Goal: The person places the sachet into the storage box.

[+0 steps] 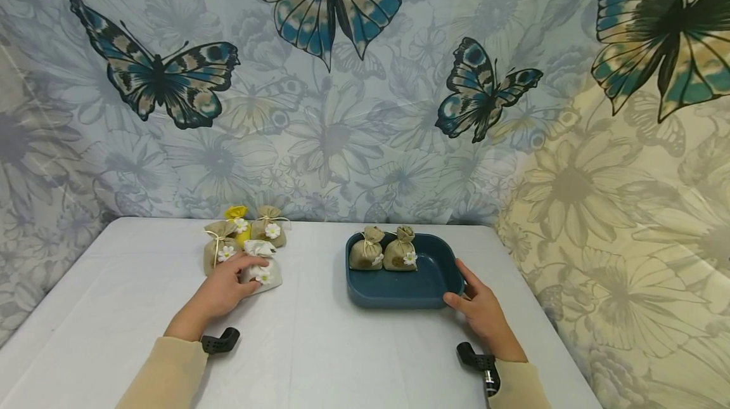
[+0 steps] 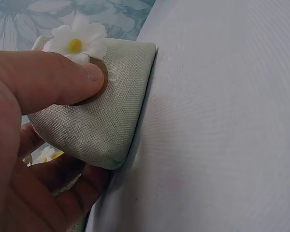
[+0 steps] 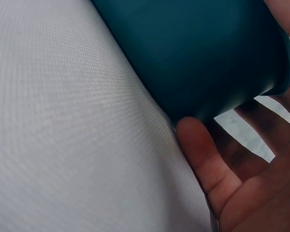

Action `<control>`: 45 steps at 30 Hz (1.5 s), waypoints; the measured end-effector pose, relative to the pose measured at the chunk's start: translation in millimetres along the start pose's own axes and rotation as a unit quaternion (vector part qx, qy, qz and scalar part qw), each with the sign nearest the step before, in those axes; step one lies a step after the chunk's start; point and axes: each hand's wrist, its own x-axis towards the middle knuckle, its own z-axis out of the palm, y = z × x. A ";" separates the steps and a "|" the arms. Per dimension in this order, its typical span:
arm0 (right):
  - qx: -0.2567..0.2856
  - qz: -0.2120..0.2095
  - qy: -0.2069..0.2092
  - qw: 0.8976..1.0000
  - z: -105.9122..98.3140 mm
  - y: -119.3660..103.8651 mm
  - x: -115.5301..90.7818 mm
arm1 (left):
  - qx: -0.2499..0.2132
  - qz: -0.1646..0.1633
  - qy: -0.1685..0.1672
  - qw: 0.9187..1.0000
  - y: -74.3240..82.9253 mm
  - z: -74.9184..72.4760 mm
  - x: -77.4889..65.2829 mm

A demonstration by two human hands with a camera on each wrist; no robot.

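My left hand (image 1: 225, 285) pinches a small white drawstring sachet (image 1: 270, 276) with a daisy on its front. In the left wrist view the thumb presses a brown disc below the daisy on this sachet (image 2: 121, 96), and the fingers curl behind it. My right hand (image 1: 481, 314) holds the right end of a dark blue rectangular tray (image 1: 376, 298). Its thumb lies at the tray's front corner and its fingers go along the right side. In the right wrist view, fingers (image 3: 203, 159) touch the tray's outer wall (image 3: 198, 58). Two beige sachets (image 1: 366, 255) (image 1: 401, 257) stand inside the tray's left part.
Behind the white sachet stand a beige sachet (image 1: 213, 241), a yellow sachet (image 1: 244, 234) and another beige one (image 1: 268, 222). A white cloth (image 1: 308, 352) covers the table. A butterfly-patterned curtain (image 1: 342, 123) hangs at the table's back edge.
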 end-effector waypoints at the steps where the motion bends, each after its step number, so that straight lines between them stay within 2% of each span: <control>1: -0.001 0.001 0.001 1.000 0.2 4.0 1.0 | -0.003 -0.002 0.000 1.000 -0.3 0.1 -0.1; 10: -0.006 -0.011 0.006 1.000 0.6 12.9 4.2 | -0.052 -0.048 -0.011 0.997 -5.4 1.0 0.9; 19: -0.008 -0.002 0.007 1.000 0.6 12.3 3.9 | -0.070 -0.064 -0.009 0.995 -7.0 1.6 1.4; 23: -0.004 0.008 -0.002 1.000 -0.5 -9.1 -2.9 | -0.085 -0.072 -0.011 0.994 -6.9 1.7 1.8; 26: -0.001 0.016 -0.006 1.000 -0.5 -16.3 -5.0 | -0.097 -0.071 -0.009 0.993 -5.6 1.6 2.2; 29: 0.002 0.016 -0.005 1.000 -0.1 -6.5 -1.5 | -0.117 -0.065 -0.004 0.991 -0.5 1.5 2.7; 35: 0.008 0.015 -0.007 1.000 -2.5 -5.8 -1.1 | -0.170 -0.045 0.002 0.984 14.6 3.7 5.6; 41: -0.005 0.010 0.004 1.000 -2.2 8.2 -0.1 | -0.194 0.000 -0.027 0.981 33.8 8.7 12.1; 45: 0.001 0.004 0.003 1.000 0.2 11.7 2.3 | -0.190 -0.002 -0.041 0.981 51.9 9.6 18.0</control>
